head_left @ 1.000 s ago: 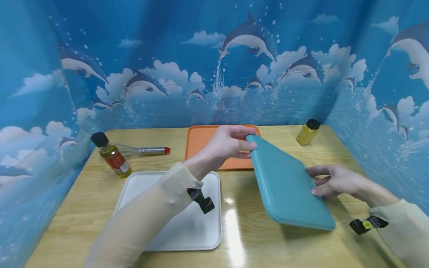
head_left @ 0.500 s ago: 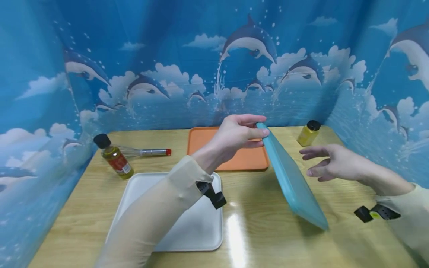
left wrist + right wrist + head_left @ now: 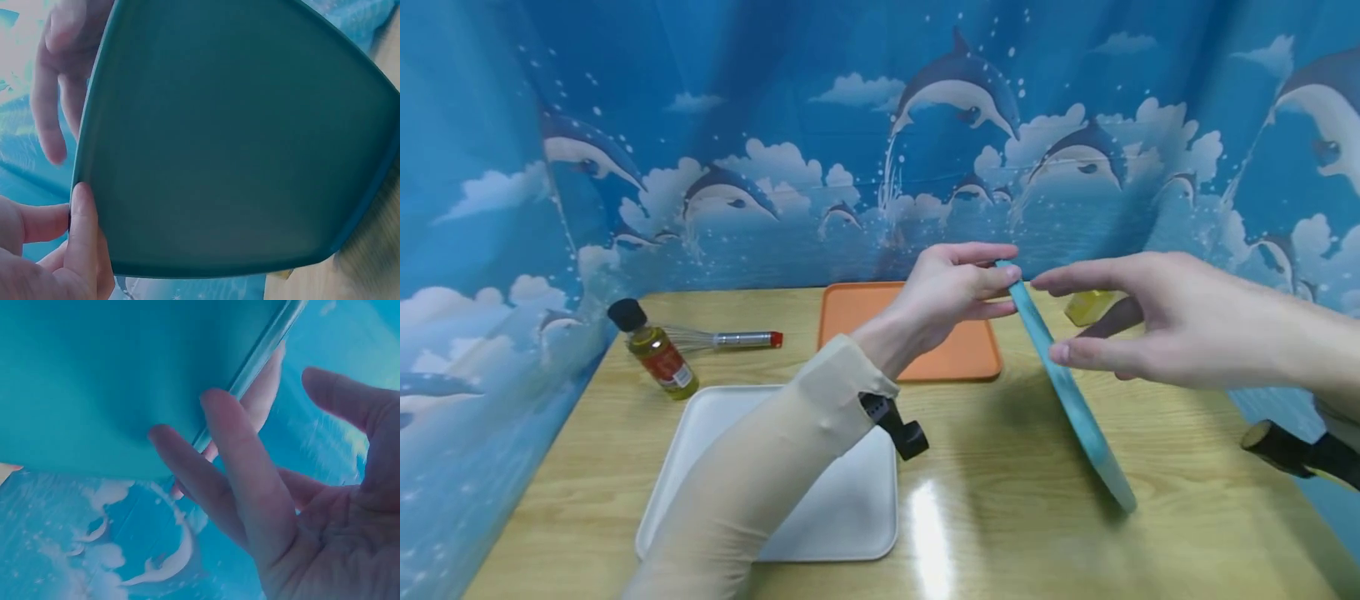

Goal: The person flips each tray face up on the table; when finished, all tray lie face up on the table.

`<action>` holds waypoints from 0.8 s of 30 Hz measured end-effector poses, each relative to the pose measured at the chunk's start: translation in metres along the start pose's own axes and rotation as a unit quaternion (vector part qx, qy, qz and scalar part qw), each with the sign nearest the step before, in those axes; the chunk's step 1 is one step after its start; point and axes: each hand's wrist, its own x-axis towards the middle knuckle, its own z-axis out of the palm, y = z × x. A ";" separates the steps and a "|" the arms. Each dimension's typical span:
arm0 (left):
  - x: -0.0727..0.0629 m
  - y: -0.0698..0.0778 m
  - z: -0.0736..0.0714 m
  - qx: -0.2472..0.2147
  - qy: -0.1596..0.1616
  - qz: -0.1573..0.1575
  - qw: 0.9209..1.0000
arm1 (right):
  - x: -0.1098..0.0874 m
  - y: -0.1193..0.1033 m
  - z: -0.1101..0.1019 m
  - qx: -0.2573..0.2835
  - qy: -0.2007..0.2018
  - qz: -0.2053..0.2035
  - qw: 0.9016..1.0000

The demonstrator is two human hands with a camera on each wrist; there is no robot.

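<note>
My left hand [image 3: 936,296] pinches the upper corner of a teal rectangular tray [image 3: 1072,392], thumb on one face and fingers on the other. The tray stands steeply tilted, its lower end close to the wooden tabletop. In the left wrist view the inner face of the tray [image 3: 237,137] and its low rim show. My right hand [image 3: 1180,321] is up beside the tray's right side, fingers spread and thumb apart. The right wrist view has its fingertips [image 3: 222,403] overlapping the tray's edge, with the thumb off to the side.
A white tray [image 3: 842,500] lies front left, partly under my left arm. An orange tray [image 3: 955,358] lies at the back. At left are a bottle of yellow oil [image 3: 662,358] and a whisk [image 3: 745,339]. My right hand partly hides a yellow bottle [image 3: 1084,308].
The teal tray has turned from showing its broad face to nearly edge-on, and its top has moved up and right with my left hand. My right hand let go, then rose beside it.
</note>
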 end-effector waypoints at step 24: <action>0.005 0.002 0.010 -0.053 -0.032 -0.028 0.998 | 0.005 -0.027 0.013 -0.182 0.012 -0.013 0.983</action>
